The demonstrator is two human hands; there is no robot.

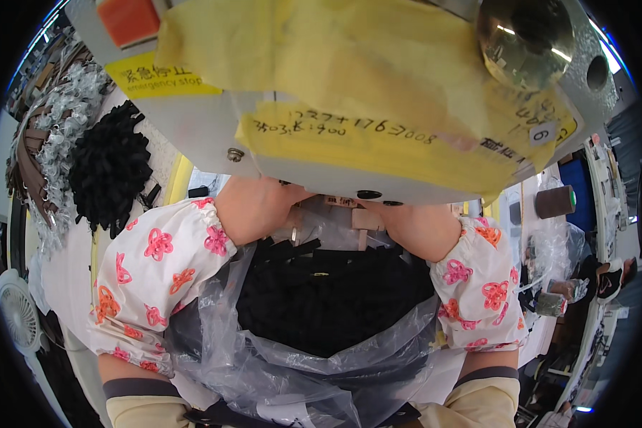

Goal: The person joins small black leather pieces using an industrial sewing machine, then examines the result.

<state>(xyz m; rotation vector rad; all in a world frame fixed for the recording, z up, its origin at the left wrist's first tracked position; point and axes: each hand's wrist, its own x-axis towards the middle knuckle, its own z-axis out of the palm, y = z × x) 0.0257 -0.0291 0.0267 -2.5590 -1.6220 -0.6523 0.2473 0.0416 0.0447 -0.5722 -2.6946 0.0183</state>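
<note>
Both my forearms, in white sleeve covers with pink and orange flowers, reach under the head of a white machine (pixel 192 128). My left hand (pixel 260 203) and my right hand (pixel 421 225) come close together beneath its lower edge. The machine body hides the fingers of both, and anything they hold. Below them, a clear plastic bag (pixel 225 349) lies open in front of me, filled with many black fabric pieces (pixel 328 299). Some black strips (pixel 289 250) stick up at the bag's far rim, just below my hands.
On the left lie a heap of black pieces (pixel 110 167) and brown strips (pixel 36 160) with clear plastic. A small fan (pixel 18 303) stands beyond the table edge. To the right are a dark thread spool (pixel 555 202) and crumpled plastic (pixel 549 246). The machine's red button (pixel 128 20) sits upper left.
</note>
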